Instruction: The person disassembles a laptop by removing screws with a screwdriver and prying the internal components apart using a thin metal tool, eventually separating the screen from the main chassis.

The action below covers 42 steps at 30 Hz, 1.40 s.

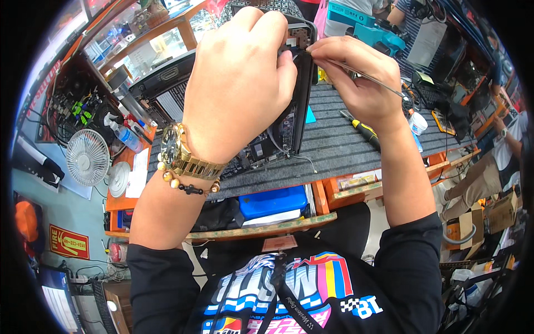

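An opened-up laptop (272, 145) stands tilted over the grey ribbed mat, its inner boards and a loose thin cable showing. My left hand (239, 72), with a gold watch (175, 150) and a beaded bracelet at the wrist, is closed on the laptop's upper part. Its thumb bends in near the corner, and the back of the hand hides much of the laptop. Beside that corner my right hand (364, 78) pinches a thin metal tool (370, 78), which runs back across the palm. The tool's working end is hidden at the fingertips.
A yellow and black screwdriver (364, 132) lies on the ribbed mat (334, 150). An open drawer with a blue case (272, 203) juts out below the bench. A white fan (88, 157) and a spray bottle (128, 138) stand left. Other people are nearby at the right.
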### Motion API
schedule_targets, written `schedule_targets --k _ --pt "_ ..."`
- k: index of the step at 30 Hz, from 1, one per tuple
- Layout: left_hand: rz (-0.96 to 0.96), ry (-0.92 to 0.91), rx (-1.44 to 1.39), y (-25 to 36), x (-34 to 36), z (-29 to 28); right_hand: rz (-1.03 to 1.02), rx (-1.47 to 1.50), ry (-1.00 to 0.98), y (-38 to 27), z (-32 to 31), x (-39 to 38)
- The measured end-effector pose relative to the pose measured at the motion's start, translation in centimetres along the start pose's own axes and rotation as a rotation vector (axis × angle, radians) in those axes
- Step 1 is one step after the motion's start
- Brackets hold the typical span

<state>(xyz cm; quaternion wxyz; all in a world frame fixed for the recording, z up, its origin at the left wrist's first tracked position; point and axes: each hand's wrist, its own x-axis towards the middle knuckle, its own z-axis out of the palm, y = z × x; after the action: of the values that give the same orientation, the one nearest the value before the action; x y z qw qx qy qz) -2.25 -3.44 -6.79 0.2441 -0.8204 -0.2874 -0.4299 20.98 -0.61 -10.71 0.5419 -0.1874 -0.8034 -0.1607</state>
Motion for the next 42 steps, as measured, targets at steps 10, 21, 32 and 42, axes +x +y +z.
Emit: schedule_targets --k 10,21,32,42 --pt "0.013 0.046 0.013 -0.9 -0.1 0.7 0.089 0.078 -0.052 -0.1 -0.9 -0.5" --pt "-0.035 -0.097 0.143 -1.5 -1.2 -2.1 0.685 0.527 0.047 0.7 -3.4 -5.7" --pt "-0.166 0.197 0.085 -6.5 -7.0 -8.9 1.168 -0.486 -1.2 3.9 -2.3 -17.5" --pt "-0.728 0.223 -1.05 -8.8 -22.5 0.3 1.223 0.811 0.005 -0.2 8.9 -13.9"
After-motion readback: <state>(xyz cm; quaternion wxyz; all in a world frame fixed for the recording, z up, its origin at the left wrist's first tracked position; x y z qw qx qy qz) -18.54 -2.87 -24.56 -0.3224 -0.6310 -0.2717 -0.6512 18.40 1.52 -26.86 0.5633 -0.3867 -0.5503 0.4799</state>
